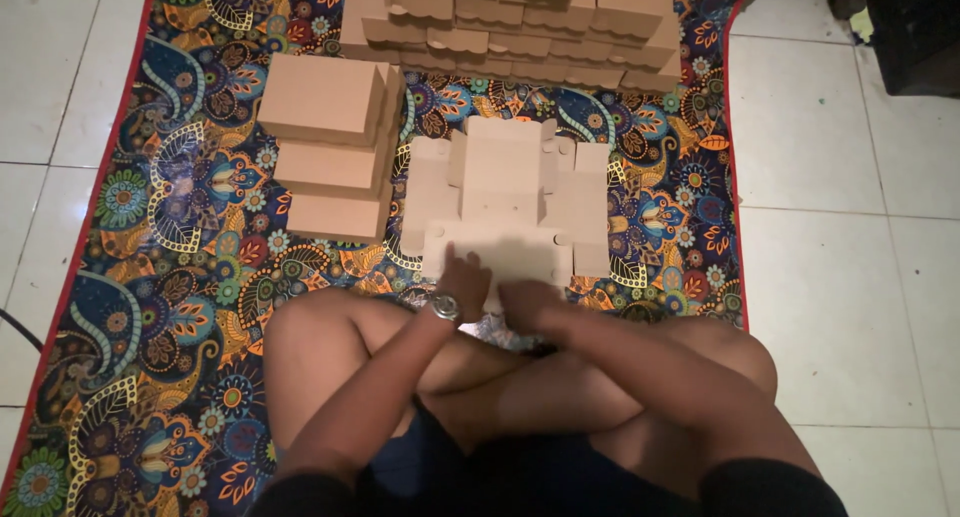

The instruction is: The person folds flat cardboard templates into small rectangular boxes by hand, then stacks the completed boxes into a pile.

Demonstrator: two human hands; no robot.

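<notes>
- A patterned floor mat [180, 227] with paisley and flower shapes and a red edge is lying over the white floor tiles [840, 237], which are showing on both sides
- Left of centre, a stack of folded brown cardboard boxes [335, 142] is sitting on the mat, the boxes stepping down toward the person
- The left hand [462, 277], with a wristwatch [444, 306] on its wrist, is pressing down with spread fingers on the near edge of the unfolded cardboard box blank [510, 202]; it is flat on the card, not gripping anything
- That flat blank is lying on the mat directly in front of the crossed bare knees, just right of the stack and apart from it, with its flaps spreading out to both sides
- The right hand [530, 302] is resting beside the left at the blank's near edge, fingers curled under; I cannot tell whether it is pinching the card
- At the far edge of the mat, a wide pile of more finished boxes [520, 27] is running across the top
</notes>
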